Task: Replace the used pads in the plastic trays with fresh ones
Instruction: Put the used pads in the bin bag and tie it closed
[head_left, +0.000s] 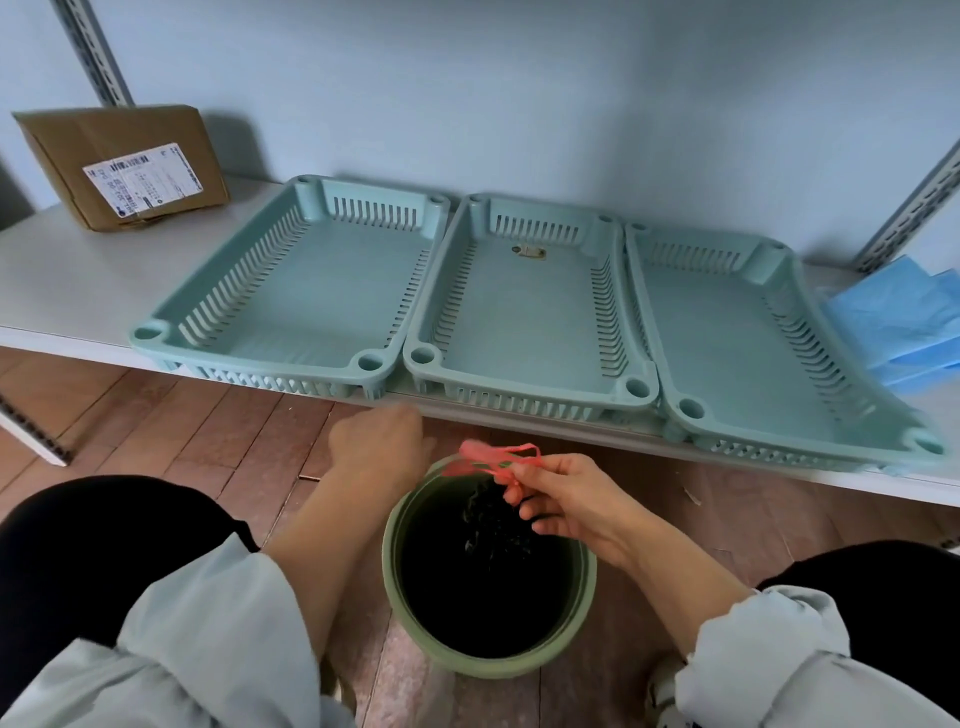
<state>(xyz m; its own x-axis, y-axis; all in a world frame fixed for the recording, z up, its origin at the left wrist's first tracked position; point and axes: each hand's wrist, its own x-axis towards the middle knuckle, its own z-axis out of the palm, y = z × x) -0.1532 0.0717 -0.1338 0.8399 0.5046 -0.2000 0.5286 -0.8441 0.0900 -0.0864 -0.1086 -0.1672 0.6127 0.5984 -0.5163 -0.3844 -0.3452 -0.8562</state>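
Observation:
Three pale green plastic trays lie side by side on a white shelf (67, 291): a left tray (291, 291), a middle tray (524, 312) and a right tray (753, 338). No pad lies in any of them; the middle one has a small label on its floor. A stack of blue pads (898, 317) lies at the shelf's right end. Below the shelf stands a green bin (410, 623) lined with a black bag. My right hand (566, 499) pinches the bag's pink drawstring (493, 457) over the bin's rim. My left hand (379, 441), blurred, hovers by the bin's far left rim with its fingers hidden.
A brown cardboard box (124, 161) with a shipping label leans against the wall at the shelf's left. Slotted metal uprights (93, 52) flank the shelf. The floor is reddish wood (182, 426). My knees in black trousers sit on both sides of the bin.

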